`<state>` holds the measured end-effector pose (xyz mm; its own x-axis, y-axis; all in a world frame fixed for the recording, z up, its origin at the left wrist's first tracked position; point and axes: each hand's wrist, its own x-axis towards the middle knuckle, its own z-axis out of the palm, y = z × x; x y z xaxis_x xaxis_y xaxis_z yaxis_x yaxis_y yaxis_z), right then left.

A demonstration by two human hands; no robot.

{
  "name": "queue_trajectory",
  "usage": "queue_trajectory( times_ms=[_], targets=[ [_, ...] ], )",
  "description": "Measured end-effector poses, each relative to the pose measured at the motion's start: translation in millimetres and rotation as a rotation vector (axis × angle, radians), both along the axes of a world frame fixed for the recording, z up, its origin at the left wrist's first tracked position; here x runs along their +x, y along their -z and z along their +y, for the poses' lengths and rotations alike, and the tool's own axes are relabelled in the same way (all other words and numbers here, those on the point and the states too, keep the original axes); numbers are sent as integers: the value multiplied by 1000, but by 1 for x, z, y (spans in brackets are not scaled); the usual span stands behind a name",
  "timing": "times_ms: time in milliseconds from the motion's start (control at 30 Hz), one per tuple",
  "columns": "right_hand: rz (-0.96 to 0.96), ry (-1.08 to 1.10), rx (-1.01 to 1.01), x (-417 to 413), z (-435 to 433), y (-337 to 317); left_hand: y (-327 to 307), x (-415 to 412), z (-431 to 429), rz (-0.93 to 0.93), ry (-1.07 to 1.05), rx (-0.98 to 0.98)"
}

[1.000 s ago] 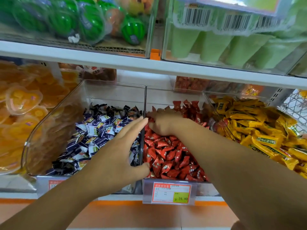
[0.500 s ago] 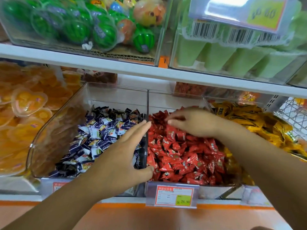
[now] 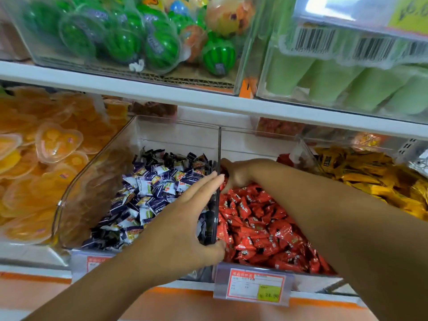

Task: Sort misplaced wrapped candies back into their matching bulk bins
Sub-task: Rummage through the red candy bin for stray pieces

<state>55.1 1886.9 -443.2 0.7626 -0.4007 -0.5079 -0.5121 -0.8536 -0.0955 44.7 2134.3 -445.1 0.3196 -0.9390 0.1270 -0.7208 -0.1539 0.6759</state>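
Seen from the head camera, the left hand [image 3: 185, 218] lies flat against the clear divider [image 3: 218, 147], fingers straight on the side of the purple-and-white candies [image 3: 150, 188] and thumb spread across the wall's front edge. It holds no candy, and is probably steadying the wall. The right hand [image 3: 236, 174] reaches to the back of the red candies [image 3: 266, 228], close to the divider, fingers bent down into the heap. It looks to be feeling for a stray, but whether it has pinched one cannot be told, because the fingertips are buried. No misplaced piece is plainly visible. Three bins of wrapped sweets show on this shelf: purple-and-white, red, and the yellow candies [image 3: 370, 172] to the right. One price label [image 3: 254, 286] is in full view, and a second is half hidden behind the left forearm.
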Motion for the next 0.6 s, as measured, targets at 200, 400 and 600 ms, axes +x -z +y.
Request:
queue_trajectory(
  times_ms=[200, 400, 600],
  targets=[
    [-68, -4, 18, -10, 2, 3, -2, -3, 1, 32, -2, 2],
    [-253, 9, 61, -26, 8, -3, 0, -2, 0, 24, -12, -23],
    [-500, 181, 291, -43, -13, -43, 2, 1, -1, 25, -16, -35]
  ],
)
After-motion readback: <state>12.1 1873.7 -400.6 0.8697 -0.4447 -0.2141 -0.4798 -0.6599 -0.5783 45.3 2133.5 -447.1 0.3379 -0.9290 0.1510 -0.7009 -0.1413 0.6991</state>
